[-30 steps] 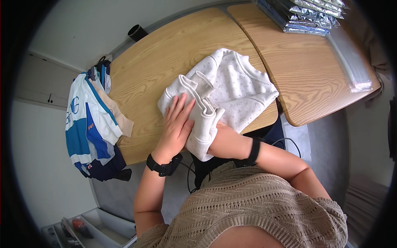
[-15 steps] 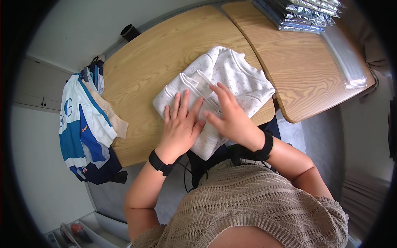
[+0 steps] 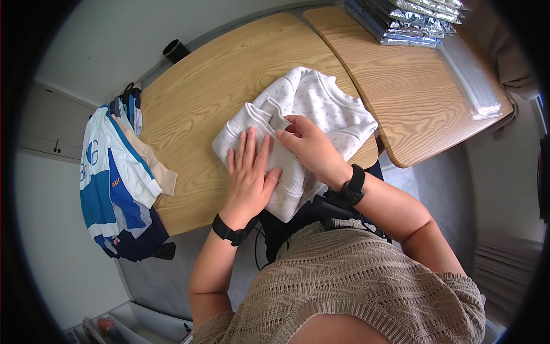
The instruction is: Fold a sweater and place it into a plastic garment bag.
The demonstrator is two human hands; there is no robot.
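Note:
A white sweatshirt [image 3: 321,94] with a small faint print lies partly folded on the wooden table [image 3: 217,74], its neckline toward the far right. Folded layers with ribbed edges overlap on its near left part, which reaches past the table's near edge. My left hand [image 3: 247,180] rests on these layers, fingers stretched out and palm down. With thumb and fingers bent together, my right hand [image 3: 315,150] grips a fold of the fabric at the middle of the sweatshirt. Its fingertips are partly hidden in the cloth.
Loose garments [image 3: 123,172] hang over the table's left edge. A second wooden table [image 3: 412,92] adjoins on the right, with a stack of bagged garments [image 3: 409,26] and flat clear plastic bags [image 3: 472,80]. A black cylindrical container [image 3: 176,51] stands beyond the far left edge.
My right hand has gone from open above the sweatshirt to gripping a fold of it. The left hand stays flat on the cloth. The view has shifted slightly.

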